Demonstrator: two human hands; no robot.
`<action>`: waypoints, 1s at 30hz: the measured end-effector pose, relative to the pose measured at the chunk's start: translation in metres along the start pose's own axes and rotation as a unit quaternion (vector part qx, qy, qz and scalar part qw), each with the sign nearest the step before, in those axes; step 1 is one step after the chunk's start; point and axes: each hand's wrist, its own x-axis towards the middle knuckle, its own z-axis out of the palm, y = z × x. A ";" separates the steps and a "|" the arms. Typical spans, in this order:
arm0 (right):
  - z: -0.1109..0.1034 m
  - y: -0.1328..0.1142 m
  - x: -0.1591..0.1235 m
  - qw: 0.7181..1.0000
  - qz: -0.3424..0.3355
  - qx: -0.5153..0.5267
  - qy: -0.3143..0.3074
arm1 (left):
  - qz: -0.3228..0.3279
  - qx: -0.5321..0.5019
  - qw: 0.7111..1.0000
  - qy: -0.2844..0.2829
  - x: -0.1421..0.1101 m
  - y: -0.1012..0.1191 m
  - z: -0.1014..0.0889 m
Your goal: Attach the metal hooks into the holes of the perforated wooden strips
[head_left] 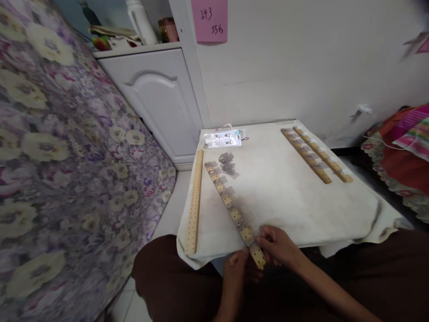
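Head view: counter (268, 188) under an off-white cloth, draped over the edges, creased at the near right corner. White wall behind, pink note (210, 20) on it; white panelled cabinet (152, 96) and floral curtain (80, 147) to the left, red lace-edged fabric (398, 156) to the right.

Clip strip (235, 214) lies diagonally, near end at the counter's front edge. Left hand (235, 264): grip closed on the strip's near end, left side. Right hand (276, 243): grip closed at its right side, by the last clip. Bare strip (194, 201) on the left, loose clips (227, 163) beside the far end, blister pack (222, 138) behind them, two fitted strips (306, 155) (323, 155) far right.

Hard to read: fingertip contact, clip or wood, too small to tell; fingers under the strip part hidden. Shelf items (142, 22) blurred, cut off on top. Forearms cropped at the bottom.
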 end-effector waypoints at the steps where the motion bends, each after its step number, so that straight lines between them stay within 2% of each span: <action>1: 0.000 -0.001 0.000 1.000 -0.001 -0.001 0.002 | 0.004 -0.005 1.000 -0.002 0.000 0.000 0.000; 7: 0.000 -0.012 -0.003 1.000 0.006 -0.023 0.011 | -0.007 -0.011 1.000 -0.002 0.001 -0.001 0.000; 14: -0.004 -0.020 -0.001 0.999 0.025 -0.040 -0.005 | -0.008 -0.009 1.000 0.001 0.002 -0.002 0.000; 23: -0.005 -0.017 0.002 0.999 0.029 -0.038 -0.016 | 0.002 -0.005 1.000 -0.005 0.003 -0.002 0.000; 30: -0.004 -0.011 0.000 0.999 0.001 -0.032 -0.020 | -0.015 -0.021 1.000 0.003 0.007 -0.007 -0.003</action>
